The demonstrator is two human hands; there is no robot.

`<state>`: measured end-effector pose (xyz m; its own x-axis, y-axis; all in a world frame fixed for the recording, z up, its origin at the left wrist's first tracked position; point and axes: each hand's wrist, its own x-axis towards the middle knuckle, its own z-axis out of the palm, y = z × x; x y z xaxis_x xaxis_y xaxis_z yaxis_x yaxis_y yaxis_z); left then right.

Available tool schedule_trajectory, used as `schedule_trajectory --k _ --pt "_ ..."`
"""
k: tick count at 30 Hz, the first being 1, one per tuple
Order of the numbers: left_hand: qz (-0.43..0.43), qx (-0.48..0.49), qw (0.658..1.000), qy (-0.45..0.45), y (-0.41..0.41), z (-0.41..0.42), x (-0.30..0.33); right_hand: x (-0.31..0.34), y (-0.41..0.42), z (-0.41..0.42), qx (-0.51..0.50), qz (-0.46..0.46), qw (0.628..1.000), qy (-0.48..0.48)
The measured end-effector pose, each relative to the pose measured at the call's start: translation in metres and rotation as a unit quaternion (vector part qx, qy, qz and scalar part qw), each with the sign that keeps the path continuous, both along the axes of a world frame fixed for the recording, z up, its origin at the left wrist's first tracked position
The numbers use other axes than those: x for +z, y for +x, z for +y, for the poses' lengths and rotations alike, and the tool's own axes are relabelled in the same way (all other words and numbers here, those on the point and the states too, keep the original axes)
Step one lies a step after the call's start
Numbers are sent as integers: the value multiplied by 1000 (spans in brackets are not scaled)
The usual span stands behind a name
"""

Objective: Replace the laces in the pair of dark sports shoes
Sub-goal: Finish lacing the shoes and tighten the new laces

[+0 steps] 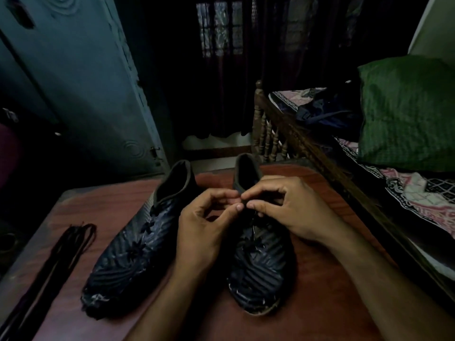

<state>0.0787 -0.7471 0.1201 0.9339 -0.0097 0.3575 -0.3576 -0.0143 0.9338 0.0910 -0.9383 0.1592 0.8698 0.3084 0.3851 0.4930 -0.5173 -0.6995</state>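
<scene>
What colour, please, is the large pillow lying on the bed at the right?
The large pillow is dark green with a faint checked texture, seen in the head view.

Left grip [206, 217] and right grip [283, 205] bare; forearms unsleeved.

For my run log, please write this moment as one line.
both hands: left hand, right hand pinch lace | right shoe | left shoe untouched | spare laces on table

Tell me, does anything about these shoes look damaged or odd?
Yes. The left shoe has pale scuffs and a frayed edge at its toe, and the right shoe shows worn trim along its toe rim. Both hands pinch its lace near the top.
</scene>
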Motion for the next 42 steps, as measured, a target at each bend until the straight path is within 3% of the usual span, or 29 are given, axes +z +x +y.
schedule_trajectory --k 3,6,10,15,32,42 --pt "-61 14 991 122 5 3 -5 1 2 -5 -21 -3 1000 -4" --pt "-126 -24 955 269 11 6 -13 1 3 -7 -48 24 996 67" --pt "-145 -12 927 345 12 6 -13 -1 2 -6 -54 12 998 23" --pt "-106 0 955 279 13 13 -10 -4 2 -2 -53 18 998 -16" --pt "-107 11 963 248 16 15 -7 -22 6 10 -38 3 997 -61" --pt "-97 16 971 218 11 14 -5 -20 5 7 -22 40 998 -32"
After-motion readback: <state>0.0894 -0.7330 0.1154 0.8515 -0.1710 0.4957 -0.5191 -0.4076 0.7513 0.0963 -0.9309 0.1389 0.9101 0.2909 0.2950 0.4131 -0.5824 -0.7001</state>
